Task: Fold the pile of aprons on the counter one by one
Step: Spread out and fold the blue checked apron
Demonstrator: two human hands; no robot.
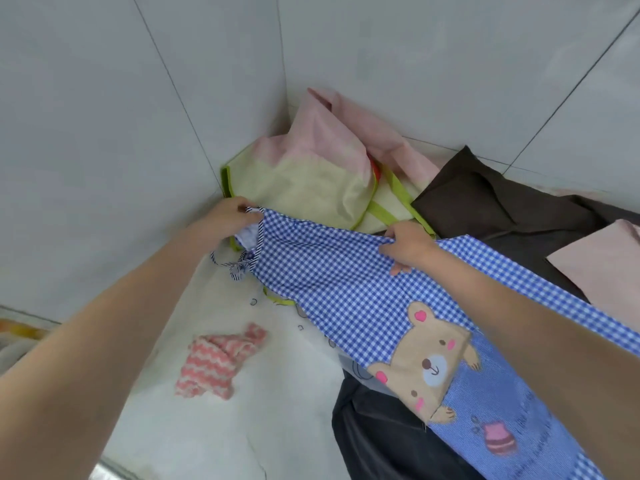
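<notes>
we pinch the gingham apron taut above the counter, left hand and right hand apart on its edge; its ties may snag the pile behind.

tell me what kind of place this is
Probably a home kitchen or utility corner: a pale counter meets grey tiled walls, with aprons heaped on it, including the blue gingham apron held in both hands.
</notes>
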